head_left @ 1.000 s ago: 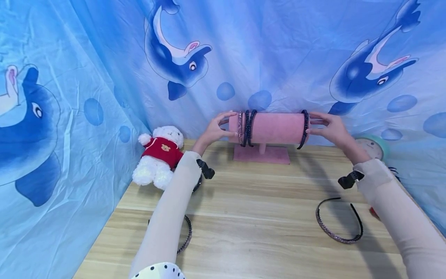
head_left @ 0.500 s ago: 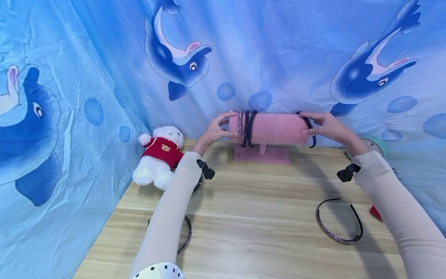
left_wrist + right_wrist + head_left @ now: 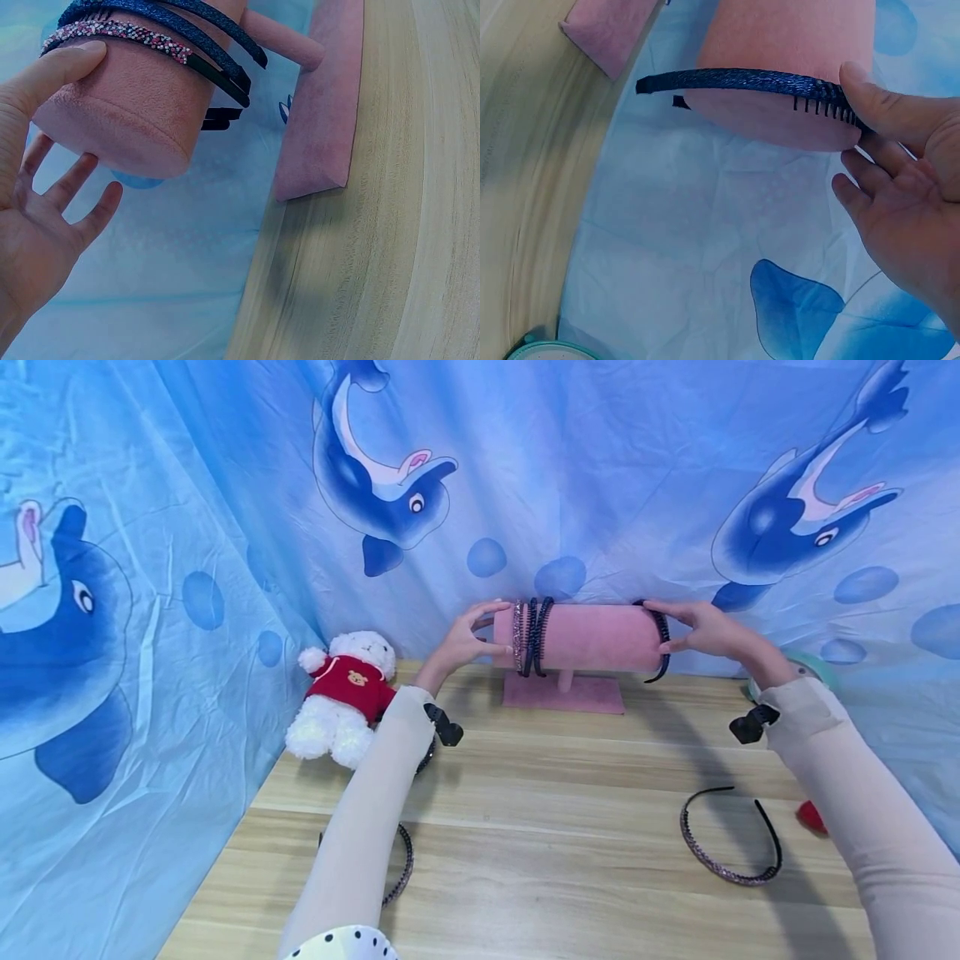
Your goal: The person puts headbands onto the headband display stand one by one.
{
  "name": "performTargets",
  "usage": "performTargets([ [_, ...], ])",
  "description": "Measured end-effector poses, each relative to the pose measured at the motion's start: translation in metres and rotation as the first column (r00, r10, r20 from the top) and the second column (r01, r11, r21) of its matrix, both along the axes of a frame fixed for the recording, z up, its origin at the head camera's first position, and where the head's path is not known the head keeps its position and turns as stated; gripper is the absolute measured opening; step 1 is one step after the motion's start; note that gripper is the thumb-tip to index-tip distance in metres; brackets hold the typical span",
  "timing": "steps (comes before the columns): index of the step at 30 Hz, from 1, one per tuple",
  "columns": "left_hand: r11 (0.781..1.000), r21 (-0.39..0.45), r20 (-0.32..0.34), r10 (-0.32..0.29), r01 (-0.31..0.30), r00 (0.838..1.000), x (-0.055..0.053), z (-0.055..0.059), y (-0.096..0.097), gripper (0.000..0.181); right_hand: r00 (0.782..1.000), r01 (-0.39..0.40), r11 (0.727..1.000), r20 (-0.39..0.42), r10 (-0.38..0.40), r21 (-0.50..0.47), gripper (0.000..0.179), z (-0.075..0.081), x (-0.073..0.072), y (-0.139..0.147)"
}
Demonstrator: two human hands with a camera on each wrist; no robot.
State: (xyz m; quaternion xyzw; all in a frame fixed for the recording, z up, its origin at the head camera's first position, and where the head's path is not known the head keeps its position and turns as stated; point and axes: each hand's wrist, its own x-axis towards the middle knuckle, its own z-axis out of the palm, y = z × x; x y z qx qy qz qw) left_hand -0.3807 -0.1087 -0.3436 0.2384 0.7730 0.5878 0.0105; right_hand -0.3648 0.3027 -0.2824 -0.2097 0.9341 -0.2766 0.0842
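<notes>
A pink plush headband stand (image 3: 596, 637) with a horizontal roll stands at the table's back. At its left end my left hand (image 3: 462, 641) grips the roll, thumb beside a pink glittery headband (image 3: 124, 31) and fingers spread under the end face in the left wrist view. Two dark blue headbands (image 3: 537, 639) sit right of the glittery one. My right hand (image 3: 705, 631) holds another dark blue headband (image 3: 742, 79) at the roll's right end, thumb pressed on its toothed part. That headband wraps the roll's rim slightly askew, its free tip hanging below.
On the wooden table (image 3: 525, 827), a glittery headband (image 3: 723, 868) lies at right and another headband (image 3: 407, 860) lies partly behind the left forearm. A white plush bear (image 3: 348, 697) in a red top sits at left. A green-rimmed round object (image 3: 813, 667) stands behind the right wrist.
My right hand has shifted slightly left with its headband. The headband's lower tip swung out to the right, then back in against the roll's end. The left hand stayed put.
</notes>
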Motion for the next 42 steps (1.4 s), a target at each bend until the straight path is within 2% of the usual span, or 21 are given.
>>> performTargets([
  [9, 1.000, -0.002, -0.005, -0.005, 0.005, 1.000, -0.003, -0.002, 0.002, 0.080, 0.997, 0.062, 0.998, -0.052, -0.063, -0.023, 0.085, -0.007, 0.000, -0.004],
  [16, 1.000, -0.008, -0.022, 0.018, -0.018, 1.000, -0.019, -0.017, 0.000, 0.079, 0.988, 0.072, 0.994, -0.128, -0.083, -0.083, 0.082, -0.014, -0.001, -0.013],
  [20, 1.000, -0.012, -0.043, 0.028, -0.029, 0.999, -0.023, -0.021, -0.001, 0.078, 0.984, 0.056, 0.993, -0.161, -0.072, -0.105, 0.081, -0.018, -0.005, -0.022],
  [29, 0.999, -0.010, -0.053, 0.035, -0.035, 0.998, -0.024, -0.023, -0.001, 0.077, 0.977, 0.078, 0.996, -0.194, -0.086, -0.052, 0.083, -0.019, -0.013, -0.048],
  [39, 0.999, -0.013, -0.043, 0.040, -0.041, 0.998, -0.023, -0.022, -0.001, 0.078, 0.975, 0.017, 0.998, -0.222, -0.029, -0.055, 0.080, -0.018, -0.019, -0.079],
  [42, 0.999, -0.010, -0.041, 0.042, -0.043, 0.998, -0.022, -0.022, -0.001, 0.078, 0.980, 0.004, 0.997, -0.198, -0.018, -0.071, 0.081, -0.017, -0.019, -0.089],
])
